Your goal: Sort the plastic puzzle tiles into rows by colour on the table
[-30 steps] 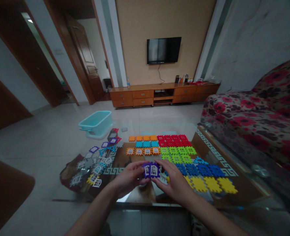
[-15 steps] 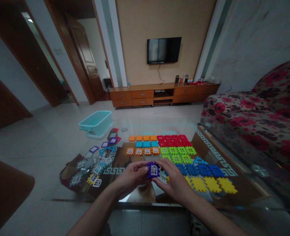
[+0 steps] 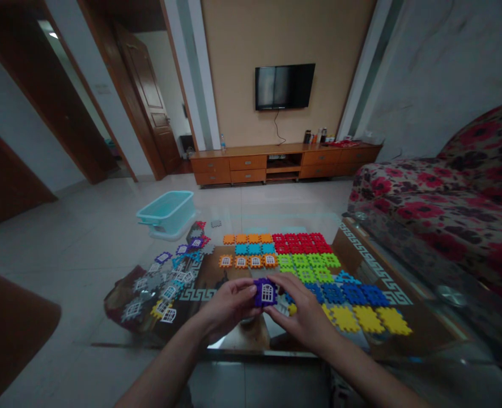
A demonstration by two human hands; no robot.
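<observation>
Both of my hands are up over the near edge of a glass table point(image 3: 404, 334), pinching purple window pieces point(image 3: 264, 292) between them. My left hand point(image 3: 228, 306) grips them from the left, with its thumb and fingers closed on the edge. My right hand point(image 3: 304, 310) closes on them from the right and above. Only one white window pane faces me; the left part is hidden behind my left fingers. Just beyond the hands lie rows of flat interlocking tiles: blue tiles point(image 3: 344, 293), yellow tiles point(image 3: 368, 319), green tiles point(image 3: 308, 265).
Orange window pieces point(image 3: 247, 261), red tiles point(image 3: 302, 242), orange and teal tiles lie farther back. A loose pile of grey, purple and yellow pieces point(image 3: 166, 283) covers the table's left end. A turquoise tub point(image 3: 166, 211) stands on the floor. A floral sofa point(image 3: 455, 204) is on the right.
The two purple window pieces, side by side a second ago, have been brought together so that only one window face shows. My hands have closed in slightly; nothing else moved.
</observation>
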